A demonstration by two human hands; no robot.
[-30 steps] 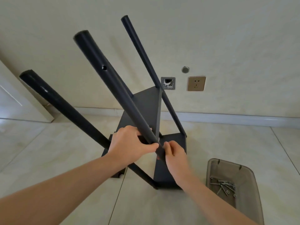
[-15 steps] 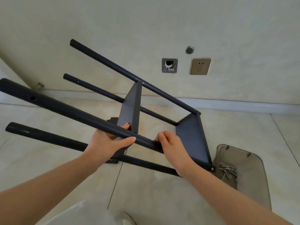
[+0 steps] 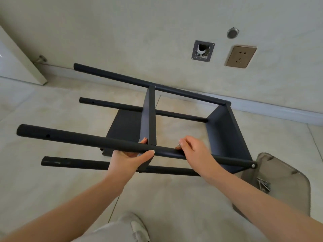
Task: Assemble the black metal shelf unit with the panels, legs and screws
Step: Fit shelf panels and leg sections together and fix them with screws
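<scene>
Shelf unit: black metal shelf unit (image 3: 150, 119) is lying on its side at the centre of view, its four legs running roughly from 9 o'clock to 3 o'clock.
Nearest leg: front upper leg (image 3: 78, 139) is crossing in front of both hands, its free end pointing to 9 o'clock, with a small hole showing near that end.
Panels: middle panel (image 3: 150, 117) is standing edge-on between the legs; end panel (image 3: 227, 138) is closing the frame at 3 o'clock; a third panel (image 3: 124, 128) is lying flat on the floor behind the frame, partly hidden by the middle panel.
Left hand: left hand (image 3: 130, 158) is curling up from below around the front upper leg just where the middle panel meets it, thumb over the front.
Right hand: right hand (image 3: 194, 152) is resting on the same leg just right of the left hand, fingertips pinching a small screw (image 3: 179, 145) against it.
Corner: a screw head (image 3: 253, 165) is showing at the leg's end by the end panel.
Tray: translucent tray (image 3: 297, 175) is sitting on the floor at 4 o'clock, partly blocked by the right forearm and the frame's corner, with loose screws (image 3: 264, 184) inside.
Wall: socket (image 3: 241, 56), open wall box (image 3: 202, 51) and round cap (image 3: 232, 33) are sitting at 1 o'clock.
Floor: tiled floor (image 3: 52, 189) is spreading beneath; a shoe (image 3: 139, 229) is showing at 6 o'clock.
Door: white door (image 3: 15, 63) is standing at 10 o'clock.
</scene>
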